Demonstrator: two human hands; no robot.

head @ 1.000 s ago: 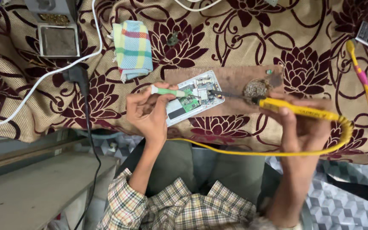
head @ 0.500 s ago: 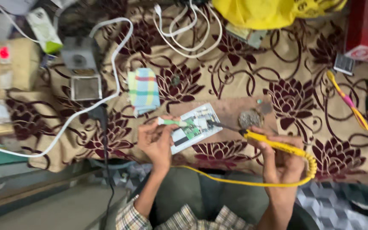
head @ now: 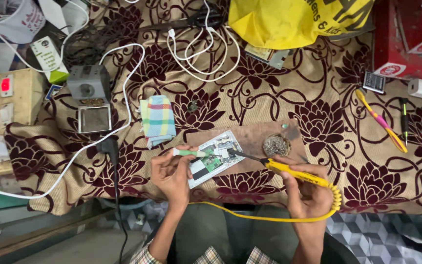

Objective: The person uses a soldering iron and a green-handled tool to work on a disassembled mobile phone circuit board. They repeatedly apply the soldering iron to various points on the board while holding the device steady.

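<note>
My left hand (head: 172, 172) grips a green-handled tool (head: 191, 153) whose tip rests on the opened phone (head: 215, 157). The phone lies back-off, its green circuit board showing, on a brown wooden board (head: 262, 139). My right hand (head: 305, 188) holds a yellow soldering iron (head: 296, 172); its dark tip points left and touches the phone's right side. The iron's yellow cord (head: 269, 217) loops down under both wrists. A ball of brass cleaning wool (head: 275, 144) sits on the board just above the iron.
A checked cloth (head: 157, 120) lies left of the phone. A grey soldering stand (head: 91, 100), white cables (head: 196, 49) and a switch box (head: 3, 105) fill the left. A yellow bag (head: 299, 19), red box (head: 406, 39), pink-yellow tweezers (head: 382, 122) and screwdriver (head: 404, 120) lie right.
The view has pulled back and shifted, showing more of the far table. Both hands keep their tools on the phone; the iron's tip has come onto the phone's right side.
</note>
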